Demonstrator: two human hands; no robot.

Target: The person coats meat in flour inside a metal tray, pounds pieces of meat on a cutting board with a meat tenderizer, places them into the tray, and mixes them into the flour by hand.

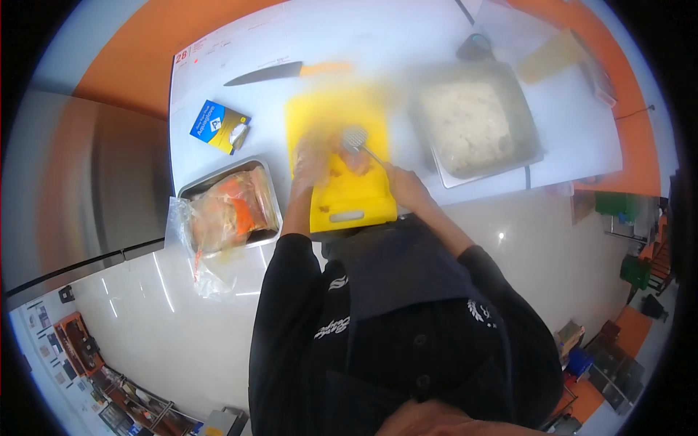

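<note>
My right hand (406,185) is closed round the handle of a metal meat mallet (354,138), its knobbly head over a piece of raw meat (355,161). The meat lies on a yellow cutting board (349,207) close to my body. On the board's left side is my left hand (311,163), in what looks like a clear plastic glove, at the meat's left edge; haze smears its fingers. Left of the board, a metal tray (274,189) holds a plastic bag of meat (233,211), its loose end hanging over the table's front edge.
Beyond the board lies a knife (276,73) with a yellow handle. A blue and yellow box (218,125) stands at the left. To the right, a large container (520,109) holds something whitish. A dark round object (475,47) and a tan block-like item (552,57) sit behind it.
</note>
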